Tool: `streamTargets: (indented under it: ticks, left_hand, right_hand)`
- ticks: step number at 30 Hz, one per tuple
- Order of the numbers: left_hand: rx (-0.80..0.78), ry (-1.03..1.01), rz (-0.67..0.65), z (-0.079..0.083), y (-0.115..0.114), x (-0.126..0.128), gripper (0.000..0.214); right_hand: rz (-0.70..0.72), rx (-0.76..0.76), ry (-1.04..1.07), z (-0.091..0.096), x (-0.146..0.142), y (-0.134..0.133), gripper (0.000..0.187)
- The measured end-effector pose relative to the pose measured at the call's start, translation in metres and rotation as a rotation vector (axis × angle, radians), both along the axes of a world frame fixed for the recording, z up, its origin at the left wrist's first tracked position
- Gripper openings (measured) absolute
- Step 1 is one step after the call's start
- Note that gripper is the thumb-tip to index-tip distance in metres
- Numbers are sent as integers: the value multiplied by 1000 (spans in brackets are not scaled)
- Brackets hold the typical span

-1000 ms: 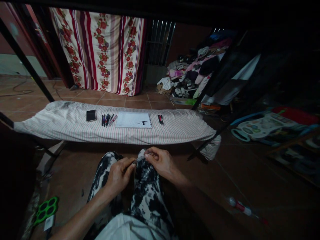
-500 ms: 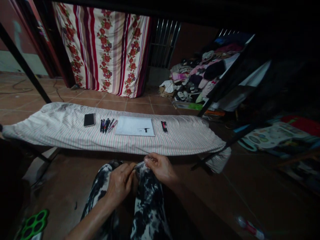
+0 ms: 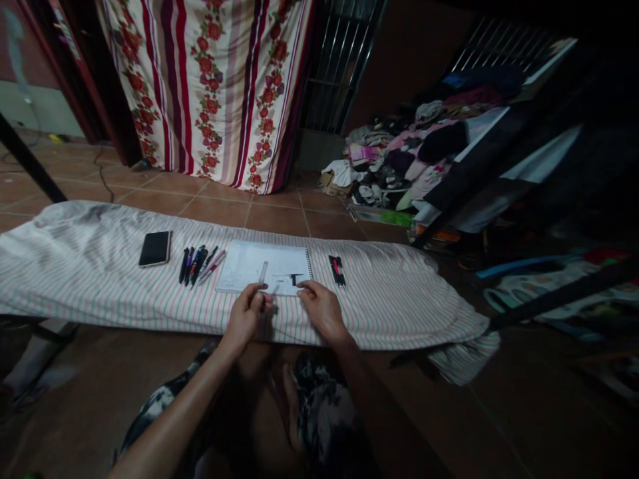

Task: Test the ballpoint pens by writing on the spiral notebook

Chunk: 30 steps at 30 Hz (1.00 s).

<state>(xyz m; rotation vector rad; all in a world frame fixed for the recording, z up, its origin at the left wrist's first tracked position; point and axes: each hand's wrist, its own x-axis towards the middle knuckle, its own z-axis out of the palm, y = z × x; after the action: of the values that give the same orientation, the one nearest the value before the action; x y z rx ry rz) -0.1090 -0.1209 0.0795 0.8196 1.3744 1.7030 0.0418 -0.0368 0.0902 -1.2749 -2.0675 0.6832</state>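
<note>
My left hand (image 3: 245,317) is closed at the notebook's near edge, its thumb and fingertips around a slim whitish pen-like tube (image 3: 263,271) that points up and away. My right hand (image 3: 322,307) reaches to the near right corner of the spiral notebook (image 3: 244,256), thumb and forefinger slightly apart, with nothing visible between them. Beside its fingertip is a small black T-shaped thing (image 3: 294,280) on the page; I cannot tell whether it is drawn or solid. Several pens (image 3: 196,265) lie left of the notebook, and a few dark and red pens (image 3: 337,271) lie right of it.
A striped cloth (image 3: 389,299) covers the low bench. A dark-screened phone (image 3: 155,249) lies on its left part. Dark metal posts (image 3: 30,159) rise at the ends. Behind are a floral curtain (image 3: 229,100) and a heap of clothes (image 3: 399,150) on the tiled floor.
Both hands have risen from between the knees to the notebook's near edge. The whitish tube now shows clearly in the left hand. The view has moved closer to the bench.
</note>
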Motion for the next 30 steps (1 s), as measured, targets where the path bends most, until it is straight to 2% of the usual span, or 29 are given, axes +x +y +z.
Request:
streamTargets:
  ticks: [3,6,10,14,19,23,30]
  left_hand:
    - [-21,-54,36,-5,26,-8,22]
    - [-10,-97,9,-13,40,-12,26]
    - [-81,-229,-10,-19,46,-17,42]
    - [-128,-260,-22,-16,46,-23,42]
    - [-149,-229,-35,-11,46,-27,37]
    - [-147,-201,-2,-14,48,-31,36]
    - [-162,-218,24,-20,55,-33,35]
  right_hand:
    - [40,104,-153,-10,-17,19,20]
    - [54,168,-341,-19,-33,34,21]
    - [82,211,-557,-32,-48,53,21]
    - [115,246,-669,-42,-57,62,19]
    - [123,253,-706,-46,-60,63,16]
    - [114,271,-690,-49,-61,65,15]
    - [81,297,-562,-49,-59,63,14]
